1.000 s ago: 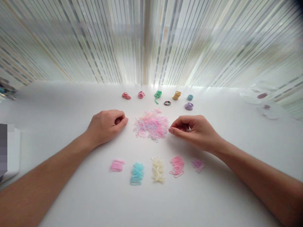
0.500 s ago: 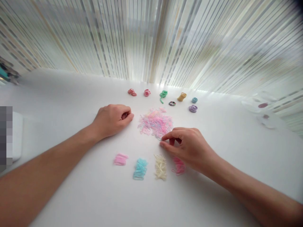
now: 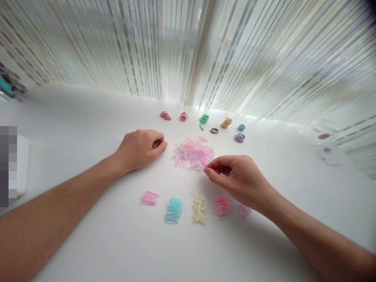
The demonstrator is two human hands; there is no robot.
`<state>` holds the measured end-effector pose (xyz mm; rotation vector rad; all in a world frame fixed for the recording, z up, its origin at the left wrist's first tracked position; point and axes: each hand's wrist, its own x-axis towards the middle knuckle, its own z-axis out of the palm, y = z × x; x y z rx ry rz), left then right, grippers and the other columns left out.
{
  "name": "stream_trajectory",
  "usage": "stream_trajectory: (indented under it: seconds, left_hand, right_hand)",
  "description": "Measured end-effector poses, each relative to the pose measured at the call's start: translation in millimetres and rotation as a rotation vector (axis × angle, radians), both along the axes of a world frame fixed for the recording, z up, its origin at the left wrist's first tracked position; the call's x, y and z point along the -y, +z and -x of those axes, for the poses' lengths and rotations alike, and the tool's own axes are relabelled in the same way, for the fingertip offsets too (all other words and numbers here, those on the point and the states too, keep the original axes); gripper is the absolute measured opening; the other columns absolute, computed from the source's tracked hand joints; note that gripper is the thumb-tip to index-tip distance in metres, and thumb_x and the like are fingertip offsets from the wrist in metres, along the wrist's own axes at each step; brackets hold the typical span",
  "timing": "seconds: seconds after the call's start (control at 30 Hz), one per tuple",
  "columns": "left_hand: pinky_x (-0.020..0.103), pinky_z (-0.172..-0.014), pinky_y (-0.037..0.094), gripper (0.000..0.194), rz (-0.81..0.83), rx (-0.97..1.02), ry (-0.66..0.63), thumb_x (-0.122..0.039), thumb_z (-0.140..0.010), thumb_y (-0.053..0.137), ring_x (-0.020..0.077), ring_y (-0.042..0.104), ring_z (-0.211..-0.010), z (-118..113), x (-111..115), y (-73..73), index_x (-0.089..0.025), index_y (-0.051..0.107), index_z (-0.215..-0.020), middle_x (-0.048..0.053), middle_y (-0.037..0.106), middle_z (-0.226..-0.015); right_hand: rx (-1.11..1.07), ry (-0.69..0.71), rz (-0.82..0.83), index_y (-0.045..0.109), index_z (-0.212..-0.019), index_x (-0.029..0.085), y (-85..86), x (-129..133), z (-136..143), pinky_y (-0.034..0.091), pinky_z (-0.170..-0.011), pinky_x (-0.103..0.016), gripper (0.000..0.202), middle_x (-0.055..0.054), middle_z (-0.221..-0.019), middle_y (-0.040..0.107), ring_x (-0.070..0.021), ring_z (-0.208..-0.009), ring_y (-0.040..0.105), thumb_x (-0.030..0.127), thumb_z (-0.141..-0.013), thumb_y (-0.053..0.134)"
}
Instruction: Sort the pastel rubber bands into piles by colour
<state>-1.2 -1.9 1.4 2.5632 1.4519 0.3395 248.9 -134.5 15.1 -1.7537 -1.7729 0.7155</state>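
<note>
My right hand (image 3: 239, 178) is pinched closed at the lower right edge of a loose pile of small elastic bands (image 3: 194, 153), pink with some pale blue and lilac. Whatever sits between its fingertips is too small to make out. To the left of the pile rests my left hand (image 3: 142, 149), its fingers curled and thumb against forefinger; its inside is hidden. Nearer me lie bundles of bands in a row: light pink (image 3: 150, 197), blue (image 3: 174, 210), cream (image 3: 199, 208), deeper pink (image 3: 222, 206), and a lilac-pink one (image 3: 244, 209) partly under my right hand.
Behind the pile stand coiled bands in red (image 3: 165, 115), pink (image 3: 183, 116), green (image 3: 203, 120), yellow (image 3: 226, 123), blue (image 3: 241, 127) and purple (image 3: 239, 138), plus a dark beaded ring (image 3: 214, 131). A string curtain (image 3: 188, 51) borders the white table (image 3: 141, 250). Clear round items (image 3: 327, 154) lie right.
My right hand has shifted slightly right, and its fingertips have drawn away from a thin bluish band's former place. The deeper pink and lilac-pink bundles are more exposed. My left hand stays put.
</note>
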Motion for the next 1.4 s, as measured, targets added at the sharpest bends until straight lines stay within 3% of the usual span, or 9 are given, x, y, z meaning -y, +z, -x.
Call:
stream_trajectory:
  seconds: [0.13, 0.3, 0.7, 0.93, 1.07, 1.23, 1.4]
  left_hand:
    - [0.034, -0.066, 0.027, 0.032, 0.01, -0.01, 0.0, -0.046, -0.092, 0.046, 0.0182, 0.051, -0.071, -0.1, 0.0, 0.5, -0.022, 0.05, -0.072, 0.002, 0.064, -0.077]
    - [0.035, -0.066, 0.027, 0.032, 0.004, -0.01, 0.002, -0.046, -0.092, 0.047, 0.0181, 0.051, -0.071, -0.4, -0.6, -0.1, -0.022, 0.05, -0.071, 0.003, 0.065, -0.077]
    - [0.035, -0.065, 0.027, 0.031, -0.024, 0.022, -0.019, -0.045, -0.091, 0.048, 0.0177, 0.051, -0.069, 1.7, -1.4, -3.6, -0.022, 0.054, -0.071, 0.003, 0.065, -0.076]
    - [0.035, -0.064, 0.028, 0.029, -0.04, 0.052, -0.033, -0.042, -0.091, 0.05, 0.0176, 0.053, -0.07, 0.6, -1.2, -5.7, -0.021, 0.056, -0.071, 0.002, 0.067, -0.077]
    - [0.035, -0.064, 0.028, 0.029, -0.048, 0.058, -0.039, -0.041, -0.09, 0.051, 0.0183, 0.057, -0.072, 0.3, -1.0, -6.1, -0.021, 0.059, -0.071, 0.003, 0.07, -0.079]
    - [0.035, -0.064, 0.03, 0.029, -0.064, 0.059, -0.037, -0.041, -0.09, 0.052, 0.0191, 0.06, -0.073, 0.7, -0.7, -7.5, -0.021, 0.064, -0.073, 0.003, 0.073, -0.082]
    - [0.035, -0.064, 0.03, 0.029, -0.068, 0.056, -0.028, -0.042, -0.09, 0.053, 0.0201, 0.062, -0.076, 0.2, -0.4, -8.4, -0.021, 0.067, -0.075, 0.003, 0.075, -0.084]
  right_hand:
    - [-0.16, -0.069, 0.17, 0.079, -0.071, 0.015, 14.4, -3.1, -9.0, 0.031, -0.049, -0.026, 0.026, -0.001, -0.06, 0.06, -0.0104, -0.053, 0.043, 0.039, -0.08, 0.071]
    - [-0.209, -0.139, 0.246, 0.078, -0.069, 0.015, 21.4, -5.5, -18.9, 0.022, -0.046, -0.025, 0.03, 0.001, -0.055, 0.051, -0.0092, -0.051, 0.035, 0.045, -0.075, 0.076]
    - [-0.261, -0.128, 0.261, 0.082, -0.074, 0.016, 19.4, -0.8, -18.4, 0.033, -0.048, -0.025, 0.03, -0.003, -0.062, 0.062, -0.0118, -0.057, 0.045, 0.045, -0.071, 0.084]
    - [-0.288, -0.011, 0.253, 0.083, -0.076, 0.017, 25.0, 14.2, -1.1, 0.039, -0.045, -0.022, 0.021, -0.003, -0.058, 0.066, -0.0108, -0.05, 0.051, 0.038, -0.075, 0.081]
    - [-0.243, 0.097, 0.169, 0.082, -0.073, 0.02, 26.2, 28.9, 17.3, 0.039, -0.042, -0.02, 0.017, -0.001, -0.054, 0.067, -0.0107, -0.047, 0.054, 0.031, -0.082, 0.074]
    - [-0.1, 0.287, -0.121, 0.08, -0.078, 0.022, 19.7, 46.2, 32.4, 0.04, -0.045, -0.016, 0.016, 0.003, -0.06, 0.068, -0.0074, -0.051, 0.057, 0.014, -0.086, 0.069]
    - [-0.008, 0.479, -0.317, 0.077, -0.086, 0.017, 9.4, 58.0, 40.1, 0.047, -0.058, -0.021, 0.018, 0.001, -0.067, 0.067, -0.009, -0.061, 0.06, 0.008, -0.095, 0.064]
